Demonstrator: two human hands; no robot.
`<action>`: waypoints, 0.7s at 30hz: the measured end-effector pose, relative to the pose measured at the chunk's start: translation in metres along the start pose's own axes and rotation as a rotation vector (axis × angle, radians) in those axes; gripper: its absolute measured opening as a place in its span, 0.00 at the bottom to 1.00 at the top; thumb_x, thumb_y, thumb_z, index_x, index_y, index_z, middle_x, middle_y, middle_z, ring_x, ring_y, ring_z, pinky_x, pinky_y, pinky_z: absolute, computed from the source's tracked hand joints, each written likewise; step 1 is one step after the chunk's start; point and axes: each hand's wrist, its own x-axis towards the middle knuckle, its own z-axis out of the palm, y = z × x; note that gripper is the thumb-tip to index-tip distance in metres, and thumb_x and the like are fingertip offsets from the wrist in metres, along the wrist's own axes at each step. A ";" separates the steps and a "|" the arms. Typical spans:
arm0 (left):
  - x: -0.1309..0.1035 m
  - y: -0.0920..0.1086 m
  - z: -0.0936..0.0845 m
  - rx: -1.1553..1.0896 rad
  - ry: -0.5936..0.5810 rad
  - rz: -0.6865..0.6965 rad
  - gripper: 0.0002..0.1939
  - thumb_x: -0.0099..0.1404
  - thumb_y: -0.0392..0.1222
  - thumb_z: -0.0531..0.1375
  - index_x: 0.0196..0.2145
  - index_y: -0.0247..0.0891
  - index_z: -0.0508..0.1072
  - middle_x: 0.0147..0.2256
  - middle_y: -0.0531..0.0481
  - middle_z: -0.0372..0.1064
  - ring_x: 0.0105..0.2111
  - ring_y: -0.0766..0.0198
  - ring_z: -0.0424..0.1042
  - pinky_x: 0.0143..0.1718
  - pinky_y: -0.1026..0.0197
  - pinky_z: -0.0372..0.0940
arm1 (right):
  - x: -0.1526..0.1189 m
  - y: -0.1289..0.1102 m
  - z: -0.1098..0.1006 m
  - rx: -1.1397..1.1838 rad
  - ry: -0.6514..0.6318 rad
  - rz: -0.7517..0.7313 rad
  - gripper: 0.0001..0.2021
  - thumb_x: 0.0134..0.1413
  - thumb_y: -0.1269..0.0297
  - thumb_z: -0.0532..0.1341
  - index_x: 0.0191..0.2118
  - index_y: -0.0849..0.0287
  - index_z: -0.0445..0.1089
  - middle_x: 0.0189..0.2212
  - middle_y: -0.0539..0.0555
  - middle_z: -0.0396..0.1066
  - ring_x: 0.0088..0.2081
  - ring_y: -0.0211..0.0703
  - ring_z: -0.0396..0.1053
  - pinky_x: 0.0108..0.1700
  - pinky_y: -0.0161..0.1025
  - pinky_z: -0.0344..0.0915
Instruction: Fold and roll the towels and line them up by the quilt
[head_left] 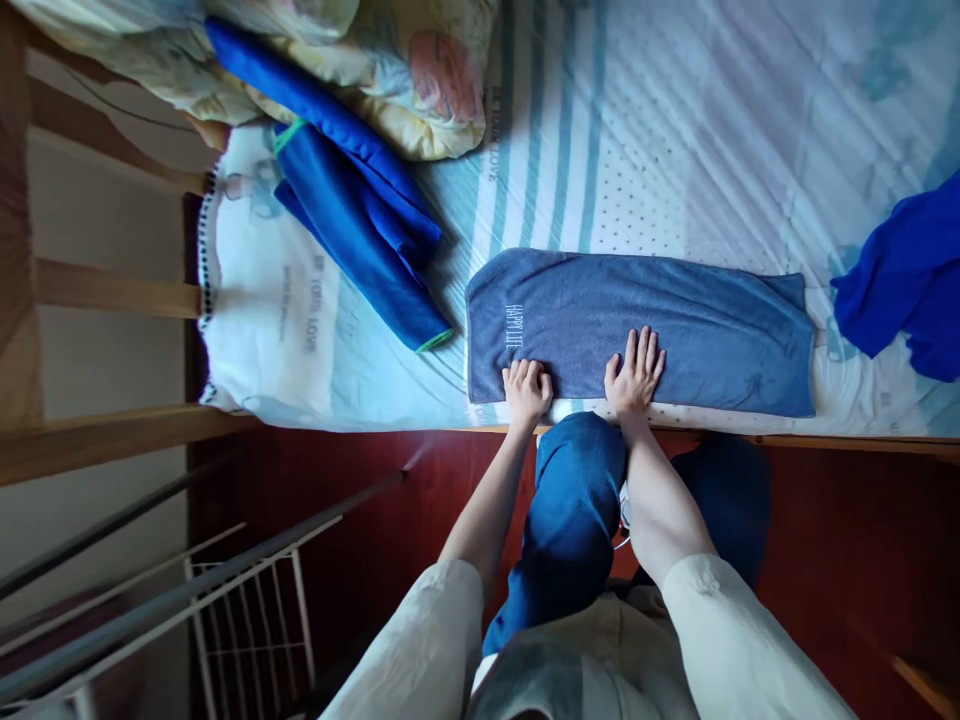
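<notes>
Your towel (pixel 720 335) is grey-blue, with pale "HAPPY LIFE" lettering near its left end. You have it spread out as a long strip, lightly wrinkled toward the right, across the lower middle of the frame.

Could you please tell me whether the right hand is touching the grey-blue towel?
Touching: the head view shows the right hand resting palm down on the grey-blue towel, fingers spread over its near side.
</notes>
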 end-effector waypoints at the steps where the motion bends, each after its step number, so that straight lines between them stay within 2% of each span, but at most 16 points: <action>1: -0.002 0.000 -0.003 -0.007 -0.007 0.002 0.10 0.71 0.35 0.51 0.33 0.38 0.70 0.36 0.41 0.69 0.43 0.50 0.67 0.50 0.47 0.59 | 0.000 0.000 0.001 0.000 0.005 0.003 0.34 0.70 0.63 0.48 0.77 0.65 0.48 0.78 0.64 0.42 0.79 0.57 0.35 0.77 0.66 0.34; 4: -0.004 0.010 -0.011 -0.049 0.001 0.030 0.12 0.72 0.36 0.50 0.38 0.37 0.73 0.41 0.38 0.73 0.46 0.48 0.69 0.53 0.44 0.61 | -0.001 0.001 0.003 0.010 0.016 -0.005 0.33 0.69 0.63 0.49 0.77 0.64 0.50 0.77 0.63 0.44 0.78 0.57 0.37 0.77 0.65 0.35; 7: 0.003 0.037 -0.011 -0.153 0.016 0.216 0.15 0.75 0.39 0.50 0.50 0.38 0.74 0.55 0.35 0.72 0.56 0.46 0.68 0.58 0.41 0.61 | -0.001 0.003 0.005 0.030 0.039 -0.021 0.33 0.68 0.63 0.51 0.76 0.62 0.52 0.77 0.63 0.47 0.78 0.56 0.40 0.76 0.65 0.37; 9: 0.014 0.059 -0.003 -0.252 -0.029 0.427 0.19 0.77 0.41 0.48 0.58 0.38 0.72 0.64 0.36 0.66 0.65 0.47 0.63 0.64 0.42 0.60 | -0.001 0.006 0.007 0.037 0.051 -0.015 0.32 0.68 0.64 0.51 0.75 0.61 0.54 0.76 0.63 0.49 0.77 0.54 0.43 0.76 0.64 0.39; 11: 0.027 0.078 0.012 -0.333 -0.111 0.607 0.23 0.78 0.43 0.45 0.64 0.37 0.68 0.69 0.36 0.60 0.71 0.51 0.55 0.69 0.44 0.57 | 0.000 0.009 0.008 0.037 0.049 -0.008 0.31 0.69 0.65 0.50 0.75 0.60 0.56 0.76 0.63 0.50 0.77 0.53 0.45 0.76 0.63 0.41; 13: 0.039 0.088 0.027 -0.378 -0.167 0.681 0.26 0.79 0.44 0.42 0.68 0.35 0.63 0.71 0.36 0.57 0.74 0.53 0.51 0.72 0.44 0.54 | 0.000 0.010 0.008 0.036 0.041 -0.012 0.30 0.69 0.66 0.49 0.74 0.61 0.57 0.75 0.64 0.51 0.77 0.53 0.46 0.75 0.62 0.43; 15: 0.045 0.087 0.037 -0.402 -0.188 0.698 0.28 0.79 0.45 0.41 0.70 0.33 0.61 0.71 0.35 0.57 0.75 0.53 0.50 0.73 0.43 0.53 | 0.001 0.010 0.007 0.041 0.042 -0.022 0.30 0.70 0.66 0.48 0.74 0.61 0.57 0.75 0.64 0.51 0.77 0.54 0.46 0.75 0.62 0.43; 17: 0.048 0.075 0.039 -0.423 -0.192 0.711 0.28 0.79 0.45 0.40 0.70 0.33 0.62 0.70 0.36 0.60 0.74 0.54 0.51 0.74 0.42 0.52 | 0.000 0.008 0.005 0.048 0.057 -0.028 0.30 0.70 0.64 0.49 0.74 0.62 0.57 0.75 0.64 0.50 0.77 0.54 0.45 0.75 0.64 0.43; 21: 0.049 0.031 0.021 -0.442 -0.162 0.695 0.28 0.79 0.44 0.40 0.67 0.35 0.66 0.68 0.36 0.64 0.73 0.55 0.55 0.73 0.41 0.55 | -0.001 0.004 0.003 0.059 0.092 -0.031 0.31 0.69 0.62 0.50 0.75 0.63 0.56 0.75 0.65 0.50 0.77 0.56 0.44 0.75 0.65 0.42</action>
